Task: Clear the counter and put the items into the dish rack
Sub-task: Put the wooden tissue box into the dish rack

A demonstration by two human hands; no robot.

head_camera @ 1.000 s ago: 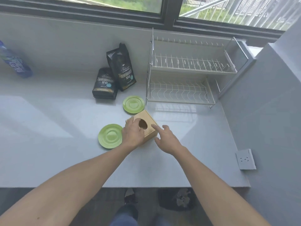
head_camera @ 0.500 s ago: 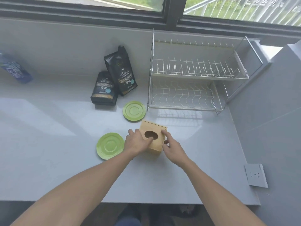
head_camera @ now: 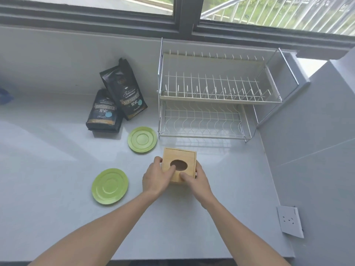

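Observation:
A wooden box (head_camera: 182, 156) with an oval hole in its top sits on the white counter (head_camera: 48, 154), just in front of the two-tier wire dish rack (head_camera: 217, 96). My left hand (head_camera: 156, 176) grips its left side, thumb reaching into the hole. My right hand (head_camera: 196, 179) grips its right front corner. Two green saucers lie on the counter: one (head_camera: 142, 139) beside the rack's left foot, one (head_camera: 109, 186) to the left of my left hand. Both rack tiers hold nothing.
Two black coffee bags (head_camera: 115, 100) stand and lean against the back wall left of the rack. A blue object (head_camera: 4, 96) shows at the far left edge. A grey wall with a white socket (head_camera: 290, 221) bounds the counter on the right.
The box has turned square to me and shifted slightly right. My right hand went from an open reach to a grip on its right side; my left hand kept its hold.

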